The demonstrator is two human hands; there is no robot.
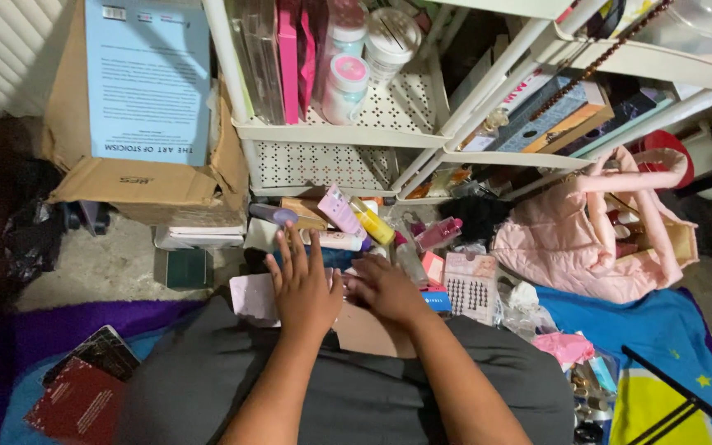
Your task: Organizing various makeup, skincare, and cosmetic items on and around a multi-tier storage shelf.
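The biggest thing near the hands is the white plastic shelf rack with little holes point(331, 161). It stands just behind the mess and looks stiff and steady. Next is the puffy pink quilted bag with long handles point(570, 239), off to the right. It looks soft and squashy.

Right under both hands lies a flat brown cardboard piece point(368, 334), resting on the person's lap. It looks light and thin. It would bend if pushed hard, so I think the edges are the best place to hold it. A pale pink flat card point(253, 297) lies just beside it, to the left.

The left hand point(305, 284) is spread flat with its fingers wide and straight. It rests on top and grips nothing. The right hand point(385, 288) is bent over with curled fingers, touching the cardboard's far edge. I cannot tell if it pinches anything.

Just past the fingers sit small things: a yellow squeeze tube point(372, 222), a pink and white tube point(339, 210), and a little pink bottle point(438, 233). They look smooth and slippery, light, and easy to knock over.
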